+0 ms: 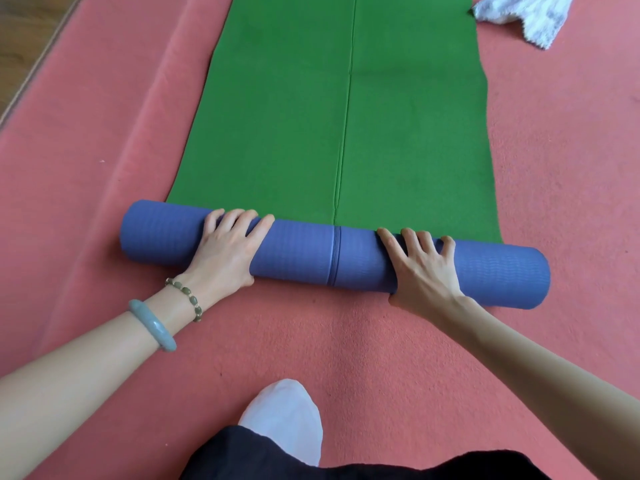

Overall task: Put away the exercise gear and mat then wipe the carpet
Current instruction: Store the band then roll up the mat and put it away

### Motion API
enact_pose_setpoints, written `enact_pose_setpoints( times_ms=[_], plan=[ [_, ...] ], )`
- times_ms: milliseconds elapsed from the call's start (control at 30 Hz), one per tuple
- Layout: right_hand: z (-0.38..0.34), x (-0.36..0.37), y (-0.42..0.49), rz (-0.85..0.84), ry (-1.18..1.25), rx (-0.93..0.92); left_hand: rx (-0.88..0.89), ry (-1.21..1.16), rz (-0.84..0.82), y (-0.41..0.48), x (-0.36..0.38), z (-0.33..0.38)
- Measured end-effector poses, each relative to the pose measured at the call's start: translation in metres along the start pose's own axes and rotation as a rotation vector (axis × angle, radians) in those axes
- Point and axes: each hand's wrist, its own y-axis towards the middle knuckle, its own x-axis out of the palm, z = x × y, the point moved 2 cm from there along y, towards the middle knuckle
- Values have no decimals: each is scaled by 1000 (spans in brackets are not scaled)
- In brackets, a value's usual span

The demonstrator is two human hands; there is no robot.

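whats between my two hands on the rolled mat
Between the left hand and right hand there is only bare blue mat roll, crossed by its centre seam, as the head view shows.

Soft, even daylight lights the scene brightly, leaving only faint shadows on the carpet [346, 341] just under the near side of the rolled mat [301, 251] and beside the left hand [225, 251] and right hand [422, 268]. The wide lens bows the mat's long edges and stretches the forearms at the bottom corners, and the white cloth [526, 15] at the top right looks slightly soft
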Motion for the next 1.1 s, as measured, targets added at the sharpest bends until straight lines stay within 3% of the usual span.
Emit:
enact_pose_setpoints(
  times_ms=[233,400,633,833,933,1100],
  plan=[
    [-12,2,-42,-12,42,15,47,23,-67,-30,-1,11],
    [-9,2,-34,-3,86,39,72,-8,-327,-5,-11,4],
    [-5,3,-26,46,101,56,129,-3,-565,30,-22,-4],
    [-1,4,-13,149,95,52,11,-249,-944,74,-32,-18],
    [4,-2,-3,76,112,26,-6,-169,-841,67,-35,-19],
    [19,-15,27,-225,181,-9,10,11,-242,5,-21,-6]
  ],
)
